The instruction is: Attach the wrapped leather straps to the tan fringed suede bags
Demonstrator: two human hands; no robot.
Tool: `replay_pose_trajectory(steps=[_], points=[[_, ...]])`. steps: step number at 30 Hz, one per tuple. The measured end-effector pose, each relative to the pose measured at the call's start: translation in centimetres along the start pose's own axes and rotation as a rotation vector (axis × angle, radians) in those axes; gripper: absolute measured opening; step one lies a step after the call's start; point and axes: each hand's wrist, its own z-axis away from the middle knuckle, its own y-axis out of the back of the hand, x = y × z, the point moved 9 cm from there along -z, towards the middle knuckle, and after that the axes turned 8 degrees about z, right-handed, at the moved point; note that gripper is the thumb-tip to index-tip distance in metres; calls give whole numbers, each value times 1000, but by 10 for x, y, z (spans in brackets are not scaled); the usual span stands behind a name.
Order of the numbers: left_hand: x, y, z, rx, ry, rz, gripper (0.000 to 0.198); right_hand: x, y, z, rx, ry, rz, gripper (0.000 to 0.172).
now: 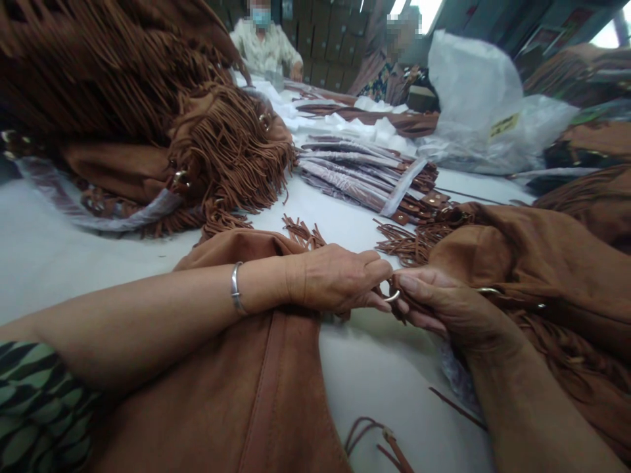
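Note:
My left hand [338, 276], with a bracelet at the wrist, is closed in a pinch at a small silver-coloured metal ring [393, 297]. Touching it from the other side, my right hand [438, 299] grips the end of a brown leather strap [398, 312] by the ring. My fingers hide most of the strap end and how it meets the ring. Under my left forearm lies a brown suede bag [227, 401] with a stitched seam. A second brown bag [552, 249] with fringe lies beyond my right wrist.
Fringed brown bags [211, 131] are piled at the left. Plastic-wrapped straps [355, 174] lie bundled on the white table [384, 374], near a large clear plastic bag [473, 112]. Thin leather cords [387, 437] lie in front. Two people [269, 46] are across the table.

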Motion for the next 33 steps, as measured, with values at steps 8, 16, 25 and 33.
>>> replay_pose_trajectory(steps=[8, 16, 25, 33], points=[[3, 11, 2, 39, -82, 149, 44, -5, 9, 9, 102, 1, 36, 43], [14, 17, 12, 234, -246, 41, 50, 4, -3, 2, -102, -5, -108, 47], [18, 29, 21, 326, -310, -52, 49, -2, -13, 7, -97, -17, -54, 51], [-2, 25, 15, 318, -143, -111, 54, -15, -8, 12, 104, -2, 221, 46]])
